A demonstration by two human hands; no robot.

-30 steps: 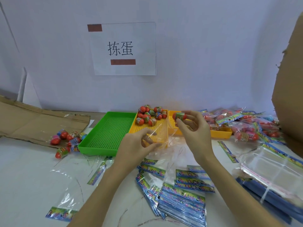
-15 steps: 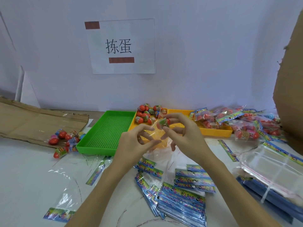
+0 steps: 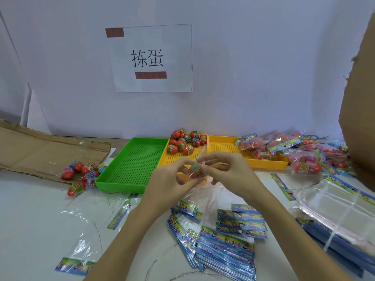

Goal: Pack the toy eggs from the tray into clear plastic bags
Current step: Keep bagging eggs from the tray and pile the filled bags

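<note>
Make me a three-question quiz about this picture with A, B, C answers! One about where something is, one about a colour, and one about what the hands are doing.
1. Where is the heap of loose toy eggs?
A. green tray
B. far end of a yellow tray
C. cardboard

2. What colour is the tray with nothing in it?
A. green
B. blue
C. red

3. What are the hands doing?
A. resting flat
B. holding one egg at a clear bag
C. lifting a tray

Answers:
1 B, the eggs sit piled at the yellow tray's far end.
2 A, the green tray holds nothing.
3 B, the left hand and right hand pinch an egg and a clear bag.
</note>
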